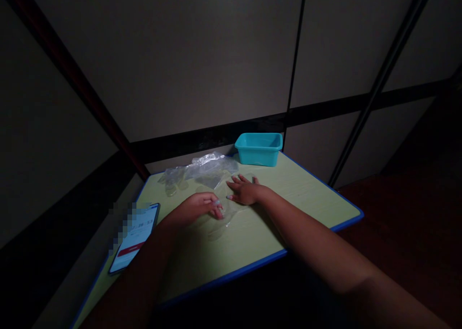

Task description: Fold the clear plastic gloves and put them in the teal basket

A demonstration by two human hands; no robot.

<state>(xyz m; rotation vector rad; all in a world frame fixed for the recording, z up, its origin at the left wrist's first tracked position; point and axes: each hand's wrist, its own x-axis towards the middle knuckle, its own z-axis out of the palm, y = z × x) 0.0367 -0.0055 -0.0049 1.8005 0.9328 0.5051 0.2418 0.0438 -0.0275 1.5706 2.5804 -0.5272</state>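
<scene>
A thin, see-through plastic glove (233, 214) lies spread on the table under both hands, with a rounded, finger-like lobe toward the near side. My left hand (202, 207) is at its left side, fingers curled and thumb drawn in against them, pinching the film there. Flat on the far right part of the same plastic rests my right hand (245, 191), its fingers stretched and spread. Just beyond the hands is a crumpled heap of clear plastic (212, 165), and more lobed clear film (173, 181) lies at its left.
The pale yellow-green table (303, 194) has a blue edge and stands against panelled doors (202, 55). A turquoise plastic basket (258, 156) sits at the back right. At the left edge lies a phone (133, 237) with a lit screen, partly behind my left forearm.
</scene>
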